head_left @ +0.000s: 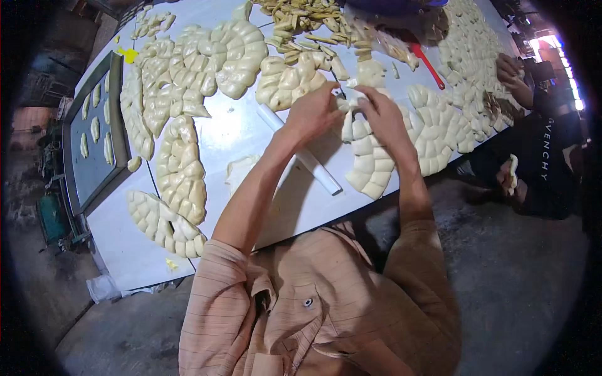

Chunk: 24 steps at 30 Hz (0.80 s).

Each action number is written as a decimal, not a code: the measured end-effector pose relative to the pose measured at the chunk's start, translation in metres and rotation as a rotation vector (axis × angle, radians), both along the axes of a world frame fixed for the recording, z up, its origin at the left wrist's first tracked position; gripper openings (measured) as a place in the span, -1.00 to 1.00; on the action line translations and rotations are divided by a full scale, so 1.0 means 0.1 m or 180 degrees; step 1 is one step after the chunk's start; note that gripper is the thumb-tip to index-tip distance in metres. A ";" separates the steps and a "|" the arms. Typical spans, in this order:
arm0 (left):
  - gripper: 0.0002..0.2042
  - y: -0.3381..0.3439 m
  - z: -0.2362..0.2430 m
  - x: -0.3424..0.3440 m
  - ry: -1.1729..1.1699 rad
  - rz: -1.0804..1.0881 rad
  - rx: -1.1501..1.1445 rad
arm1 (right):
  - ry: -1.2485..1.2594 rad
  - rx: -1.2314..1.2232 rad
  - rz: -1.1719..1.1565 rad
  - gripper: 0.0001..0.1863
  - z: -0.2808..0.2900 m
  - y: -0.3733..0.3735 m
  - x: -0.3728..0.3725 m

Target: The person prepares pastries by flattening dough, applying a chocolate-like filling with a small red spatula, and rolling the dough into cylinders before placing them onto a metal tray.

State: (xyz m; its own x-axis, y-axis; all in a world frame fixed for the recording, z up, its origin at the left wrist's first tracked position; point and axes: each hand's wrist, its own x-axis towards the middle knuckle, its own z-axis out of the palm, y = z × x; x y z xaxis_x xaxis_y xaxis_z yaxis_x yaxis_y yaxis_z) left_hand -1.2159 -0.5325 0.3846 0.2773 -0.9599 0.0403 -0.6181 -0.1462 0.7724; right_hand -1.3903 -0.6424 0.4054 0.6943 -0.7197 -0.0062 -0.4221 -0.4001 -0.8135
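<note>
My left hand [315, 111] and my right hand [380, 116] meet at the middle of the white table [116, 250], fingers closed on a pale piece of dough [348, 103]. Beneath them lies a patch of dough cut into squarish pieces [370, 166]. A white rolling pin [320, 175] lies diagonally under my left hand and forearm. Scored, glossy dough slabs [179, 166] spread to the left, with a smaller lumpy slab [282, 81] just beyond my left hand. To the right of my hands are more cut dough pieces [433, 135].
A metal tray [84, 175] with several shaped dough pieces stands at the left edge. A red spatula [426, 62], golden sticks [295, 19] and a blue basin [401, 5] sit at the back. A person in dark clothing [533, 188] stands at the right, holding dough.
</note>
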 end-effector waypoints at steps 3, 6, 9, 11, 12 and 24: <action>-0.42 -0.09 -0.04 -0.01 -0.0077 -0.0105 0.0257 | 0.0027 -0.0607 0.0132 -0.58 -0.15 -0.01 -0.09; -0.45 -0.07 -0.07 -0.03 -0.0269 -0.0155 0.0177 | 0.0083 -0.0582 0.0109 -0.54 -0.10 0.09 -0.12; -0.64 -0.08 0.09 -0.02 0.0372 -0.0230 0.0211 | 0.0204 -0.1254 0.0274 -0.53 -0.18 0.04 -0.13; -0.62 -0.06 0.06 0.01 0.0490 -0.0181 -0.0027 | 0.0348 -0.1058 0.0283 -0.55 -0.05 0.06 -0.06; -0.61 -0.04 0.03 0.02 0.0613 -0.0142 -0.0272 | 0.0500 -0.0870 0.0285 -0.57 -0.02 0.07 -0.03; -0.52 0.00 0.15 -0.03 0.1562 0.0123 -0.0261 | 0.0627 -0.0621 0.0911 -0.47 -0.01 0.09 0.00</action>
State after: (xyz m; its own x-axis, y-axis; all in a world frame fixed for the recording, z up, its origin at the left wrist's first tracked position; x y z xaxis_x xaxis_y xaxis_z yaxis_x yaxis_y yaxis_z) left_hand -1.2191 -0.5327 0.3998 0.3179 -0.9477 -0.0289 -0.1741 -0.0883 0.9808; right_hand -1.3907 -0.6338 0.4040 0.8661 -0.4982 -0.0415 -0.4115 -0.6633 -0.6251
